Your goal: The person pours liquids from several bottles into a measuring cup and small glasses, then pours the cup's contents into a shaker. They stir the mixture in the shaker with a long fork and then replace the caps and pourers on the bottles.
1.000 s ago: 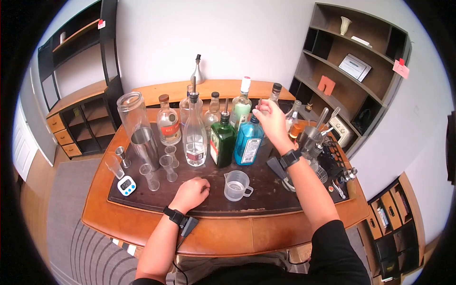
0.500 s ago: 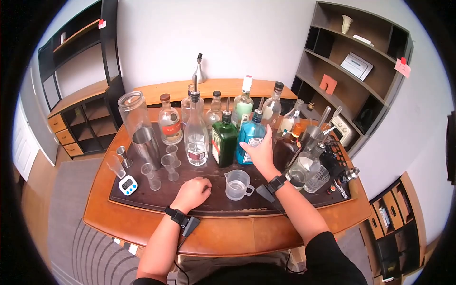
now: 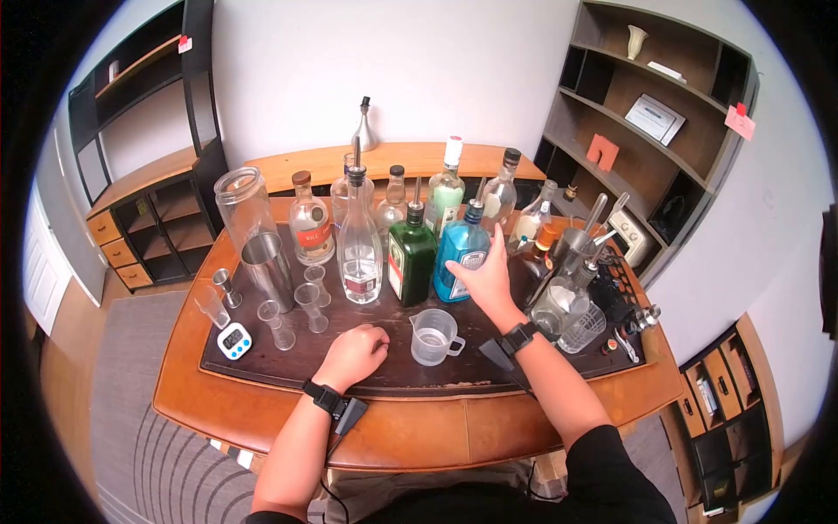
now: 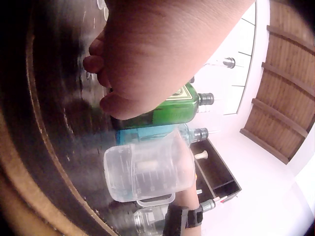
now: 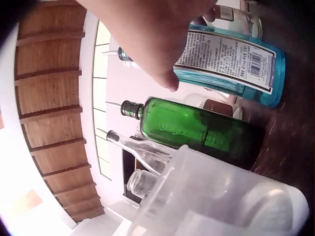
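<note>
My right hand (image 3: pixel 482 275) grips the body of a blue glass bottle (image 3: pixel 454 240), thumb on one side and fingers on the other. The bottle stands upright with a metal pourer in its neck; its printed back label shows in the right wrist view. A green bottle (image 5: pixel 197 129), also with a pourer, stands just left of it. Idle on the dark table mat, my left hand (image 3: pixel 353 356) lies with loosely curled fingers. Between the hands sits a clear plastic measuring jug (image 3: pixel 434 339), its handle to the right and graduation marks visible in the left wrist view (image 4: pixel 147 169).
A tall clear bottle with pourer (image 3: pixel 359 253), a steel shaker tin (image 3: pixel 268 271), several small glasses and a timer (image 3: pixel 235 341) stand left. More bottles line the back. A glass mixing vessel (image 3: pixel 559 306) and bar tools crowd the right of the leather-edged table (image 3: pixel 419 428).
My right hand has come down from the blue bottle's pourer to its body, and its thumb and fingers now lie around it. The left hand has not moved.
</note>
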Tool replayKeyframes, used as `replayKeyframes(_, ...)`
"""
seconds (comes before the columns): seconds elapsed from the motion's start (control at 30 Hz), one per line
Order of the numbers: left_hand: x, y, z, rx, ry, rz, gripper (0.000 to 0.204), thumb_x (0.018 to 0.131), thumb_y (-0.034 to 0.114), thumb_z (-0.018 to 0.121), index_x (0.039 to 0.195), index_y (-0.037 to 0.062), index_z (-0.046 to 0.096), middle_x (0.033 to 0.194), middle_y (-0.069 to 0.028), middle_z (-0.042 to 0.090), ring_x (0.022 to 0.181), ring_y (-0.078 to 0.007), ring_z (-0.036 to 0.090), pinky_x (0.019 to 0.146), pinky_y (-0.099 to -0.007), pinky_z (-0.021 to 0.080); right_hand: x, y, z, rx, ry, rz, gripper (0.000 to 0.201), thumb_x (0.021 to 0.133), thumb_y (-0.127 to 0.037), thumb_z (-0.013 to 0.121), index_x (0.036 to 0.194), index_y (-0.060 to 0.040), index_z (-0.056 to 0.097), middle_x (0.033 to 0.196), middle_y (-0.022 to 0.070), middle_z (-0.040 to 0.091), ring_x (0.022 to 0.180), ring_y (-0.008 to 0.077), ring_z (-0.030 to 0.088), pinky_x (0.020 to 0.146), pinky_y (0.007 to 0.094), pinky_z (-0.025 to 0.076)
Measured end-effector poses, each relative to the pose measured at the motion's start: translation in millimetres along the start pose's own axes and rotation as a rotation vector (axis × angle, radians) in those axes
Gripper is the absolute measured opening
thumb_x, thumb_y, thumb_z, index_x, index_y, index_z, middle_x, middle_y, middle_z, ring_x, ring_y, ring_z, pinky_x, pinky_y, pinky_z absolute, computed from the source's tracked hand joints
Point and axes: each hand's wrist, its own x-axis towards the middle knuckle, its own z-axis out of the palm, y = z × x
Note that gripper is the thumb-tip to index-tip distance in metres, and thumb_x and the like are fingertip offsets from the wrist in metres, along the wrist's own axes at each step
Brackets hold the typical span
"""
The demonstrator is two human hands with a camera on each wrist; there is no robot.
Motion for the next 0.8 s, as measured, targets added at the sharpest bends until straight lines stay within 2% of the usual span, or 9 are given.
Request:
replayKeyframes(0.07, 0.2, 1.3, -0.9, -0.001, 0.007, 0.001, 0.014, 0.084, 0.013, 0.067, 0.094, 0.0029, 0.071, 0.082, -0.0154, 0.065, 0.076, -0.0335, 0.065, 0.07, -0.0444, 0.053, -9.9, 5.2, -7.9, -0.05, 0.051, -0.065, 0.1, 0.075, -0.033, 0.086, 0.151, 0.0005, 0.029, 0.14, 0.0289, 0.049, 0.13, 0.0418, 0.05, 0.111, 0.0448, 0.041)
replayKeyframes(0.13, 0.1, 2.9, -1.6, -0.009, 0.007, -0.009, 0.015, 0.083, 0.013, 0.067, 0.094, 0.0029, 0.071, 0.082, -0.0155, 0.065, 0.076, -0.0337, 0.066, 0.071, -0.0442, 0.053, -23.4, 10.0, -20.4, -0.079, 0.025, -0.193, 0.071, 0.082, -0.03, 0.08, 0.136, 0.0035, 0.047, 0.13, 0.0253, 0.055, 0.124, 0.039, 0.054, 0.108, 0.0445, 0.041)
replayKeyframes(0.17, 0.4, 2.3, -1.3, -0.011, 0.009, -0.009, 0.015, 0.083, 0.013, 0.067, 0.094, 0.0029, 0.071, 0.082, -0.0155, 0.065, 0.076, -0.0337, 0.066, 0.071, -0.0442, 0.053, -33.0, 6.4, -27.9, -0.017, -0.056, -0.167, 0.046, 0.088, -0.026, 0.075, 0.12, 0.003, 0.058, 0.12, 0.0205, 0.059, 0.114, 0.0343, 0.058, 0.1, 0.0427, 0.046)
replayKeyframes(0.27, -0.1, 0.6, 0.7, 0.003, 0.002, 0.013, 0.015, 0.083, 0.012, 0.068, 0.094, 0.0027, 0.071, 0.082, -0.0156, 0.065, 0.077, -0.0337, 0.066, 0.071, -0.0439, 0.053, -56.8, -7.6, -42.7, 0.089, -0.24, 0.003, 0.039, 0.09, -0.025, 0.074, 0.116, 0.0011, 0.06, 0.113, 0.0173, 0.062, 0.107, 0.0312, 0.061, 0.092, 0.04, 0.05)
replayKeyframes(0.4, -0.2, 1.5, 0.8, 0.002, -0.007, 0.005, 0.015, 0.082, 0.011, 0.068, 0.094, 0.0022, 0.07, 0.082, -0.0157, 0.065, 0.077, -0.0335, 0.066, 0.071, -0.0439, 0.053, -35.3, -4.4, -40.9, 0.171, -0.095, -0.074, 0.035, 0.092, -0.021, 0.072, 0.117, -0.0001, 0.06, 0.11, 0.0147, 0.062, 0.101, 0.0255, 0.062, 0.086, 0.0362, 0.051)
replayKeyframes(0.57, 0.5, -1.1, 0.7, -0.002, -0.001, 0.005, 0.014, 0.083, 0.012, 0.068, 0.092, 0.0019, 0.07, 0.082, -0.0156, 0.065, 0.076, -0.0336, 0.065, 0.071, -0.044, 0.052, 64.8, -20.0, -39.4, 0.057, 0.094, -0.281, 0.038, 0.092, -0.02, 0.071, 0.121, 0.0026, 0.063, 0.104, 0.0149, 0.063, 0.092, 0.024, 0.062, 0.081, 0.036, 0.052)
replayKeyframes(0.6, 0.6, -1.9, 1.2, -0.001, -0.001, 0.01, 0.014, 0.083, 0.012, 0.068, 0.092, 0.0019, 0.07, 0.082, -0.0158, 0.065, 0.076, -0.0336, 0.065, 0.071, -0.0441, 0.052, 81.3, -28.4, -38.4, 0.105, 0.091, -0.248, 0.037, 0.091, -0.02, 0.072, 0.12, 0.0027, 0.066, 0.102, 0.015, 0.066, 0.089, 0.0224, 0.064, 0.08, 0.0345, 0.053)
replayKeyframes(0.7, 0.0, -2.4, 1.2, 0.0, 0.003, 0.01, 0.014, 0.083, 0.012, 0.068, 0.092, 0.002, 0.07, 0.082, -0.016, 0.065, 0.076, -0.0338, 0.066, 0.071, -0.0442, 0.052, 109.3, -40.6, -37.6, 0.122, 0.035, -0.27, 0.029, 0.09, -0.018, 0.073, 0.11, 0.0032, 0.07, 0.092, 0.0135, 0.071, 0.079, 0.0209, 0.066, 0.075, 0.0334, 0.053)
replayKeyframes(0.8, -0.2, -1.4, -0.8, 0.001, 0.009, -0.003, 0.014, 0.083, 0.012, 0.068, 0.093, 0.0023, 0.07, 0.083, -0.0162, 0.066, 0.077, -0.0341, 0.066, 0.071, -0.0445, 0.053, 114.5, -49.4, -40.7, 0.052, -0.14, -0.158, 0.021, 0.09, -0.016, 0.072, 0.098, 0.0037, 0.072, 0.079, 0.0118, 0.071, 0.069, 0.0191, 0.065, 0.07, 0.0327, 0.054)
